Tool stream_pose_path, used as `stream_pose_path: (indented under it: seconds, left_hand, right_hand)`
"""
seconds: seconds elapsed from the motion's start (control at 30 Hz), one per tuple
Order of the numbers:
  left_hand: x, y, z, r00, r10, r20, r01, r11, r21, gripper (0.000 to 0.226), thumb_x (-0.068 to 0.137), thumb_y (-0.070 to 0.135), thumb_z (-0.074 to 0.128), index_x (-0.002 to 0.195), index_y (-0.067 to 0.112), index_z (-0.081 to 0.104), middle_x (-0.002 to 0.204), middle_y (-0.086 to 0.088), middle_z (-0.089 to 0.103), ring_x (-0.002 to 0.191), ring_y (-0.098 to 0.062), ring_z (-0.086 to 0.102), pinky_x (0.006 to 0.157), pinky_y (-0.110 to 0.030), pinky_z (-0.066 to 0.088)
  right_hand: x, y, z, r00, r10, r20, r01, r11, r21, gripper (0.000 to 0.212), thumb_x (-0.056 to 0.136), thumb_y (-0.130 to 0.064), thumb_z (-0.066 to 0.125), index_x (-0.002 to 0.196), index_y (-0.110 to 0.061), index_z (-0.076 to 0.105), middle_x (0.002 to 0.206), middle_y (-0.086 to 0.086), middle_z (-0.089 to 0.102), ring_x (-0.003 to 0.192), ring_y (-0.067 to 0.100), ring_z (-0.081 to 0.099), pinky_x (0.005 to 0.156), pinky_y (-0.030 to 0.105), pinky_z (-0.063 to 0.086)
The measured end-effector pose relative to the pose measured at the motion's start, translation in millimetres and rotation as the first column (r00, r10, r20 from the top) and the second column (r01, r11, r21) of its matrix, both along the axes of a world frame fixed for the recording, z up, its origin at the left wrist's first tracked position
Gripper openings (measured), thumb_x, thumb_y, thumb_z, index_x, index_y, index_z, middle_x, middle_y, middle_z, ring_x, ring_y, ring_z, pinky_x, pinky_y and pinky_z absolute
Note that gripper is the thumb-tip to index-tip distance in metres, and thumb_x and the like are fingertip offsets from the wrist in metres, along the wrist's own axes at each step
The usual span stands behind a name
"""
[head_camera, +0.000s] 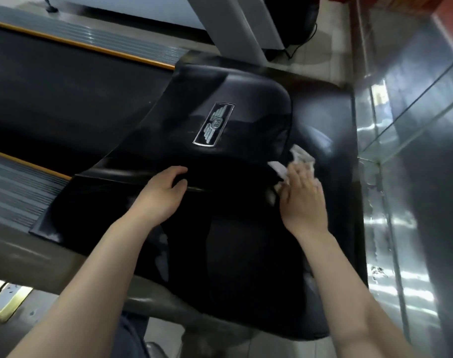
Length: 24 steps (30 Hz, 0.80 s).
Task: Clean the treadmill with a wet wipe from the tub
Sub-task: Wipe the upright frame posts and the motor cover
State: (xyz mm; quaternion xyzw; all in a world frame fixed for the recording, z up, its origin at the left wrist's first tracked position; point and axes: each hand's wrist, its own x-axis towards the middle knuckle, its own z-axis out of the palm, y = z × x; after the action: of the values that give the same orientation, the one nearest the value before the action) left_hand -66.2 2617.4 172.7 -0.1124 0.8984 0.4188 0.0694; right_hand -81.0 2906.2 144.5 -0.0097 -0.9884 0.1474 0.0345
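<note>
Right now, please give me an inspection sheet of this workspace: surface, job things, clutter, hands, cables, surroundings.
Surface: black glossy motor cover of the treadmill, with a winged badge; light reflections on its right side.
Job things: white wipe on the cover's right part; tub nothing seen.
Clutter: nothing seen.
Hands: right hand presses the wipe with straight fingers; left hand rests on the cover's ridge, fingers curled over it.
Cables: one black cable on the floor behind the grey upright.
Surroundings: dark belt with orange-edged side rails at left; shiny metal and glass panel at right; tiled floor.
</note>
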Motion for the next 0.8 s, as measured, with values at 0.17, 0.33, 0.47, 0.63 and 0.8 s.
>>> stream_pose_path:
  seconds: [0.17,0.33,0.47,0.63,0.8]
  left_hand:
    - [15,36,-11,0.933,-0.316,-0.173,0.275,0.934,-0.229,0.043,0.101,0.024,0.048,0.144,0.020,0.046,0.156,0.005,0.037,0.148,-0.012,0.024,0.120,-0.028,0.017]
    - [33,69,-14,0.771,-0.613,-0.171,0.503,0.751,-0.427,0.053,0.101,0.025,0.048,0.152,0.018,0.037,0.162,0.005,0.025,0.151,-0.011,0.013,0.122,-0.029,0.011]
    - [45,90,-21,0.677,-0.715,-0.176,0.583,0.666,-0.465,0.055,0.100,0.034,0.043,0.152,0.018,0.037,0.162,0.003,0.027,0.151,-0.011,0.015,0.123,-0.033,0.015]
    - [53,123,-31,0.616,-0.774,-0.145,0.599,0.580,-0.553,0.062,0.096,0.043,0.030,0.152,0.016,0.036,0.161,0.000,0.027,0.152,-0.016,0.016,0.124,-0.037,0.012]
    - [49,135,-42,0.577,-0.794,-0.189,0.535,0.543,-0.648,0.055,0.099,0.035,0.035,0.148,0.011,0.043,0.157,-0.008,0.037,0.148,-0.026,0.028,0.123,-0.041,0.017]
  right_hand:
    - [29,73,-29,0.970,-0.235,0.066,0.244,0.927,-0.286,0.057,0.101,-0.038,0.027,0.152,-0.012,0.030,0.161,0.003,0.025,0.147,0.025,0.026,0.119,0.043,0.020]
    - [73,119,-47,0.785,-0.494,0.375,0.618,0.571,-0.541,0.050,0.107,-0.034,0.026,0.139,-0.005,0.051,0.135,0.015,0.056,0.124,0.032,0.051,0.100,0.032,0.035]
    - [109,115,-54,0.850,-0.478,0.221,0.512,0.652,-0.560,0.040,0.105,-0.032,0.037,0.135,-0.015,0.058,0.126,0.006,0.064,0.117,0.023,0.058,0.092,0.028,0.041]
    - [161,83,-46,0.989,-0.143,-0.028,0.122,0.919,-0.374,0.052,0.106,-0.027,0.030,0.157,-0.018,0.021,0.163,-0.004,0.018,0.150,0.007,0.008,0.123,0.033,0.014]
    - [208,50,-43,0.883,0.470,-0.025,-0.467,0.881,0.073,0.065,0.098,-0.031,0.038,0.157,-0.016,0.017,0.165,0.004,0.009,0.152,0.018,0.000,0.124,0.042,0.005]
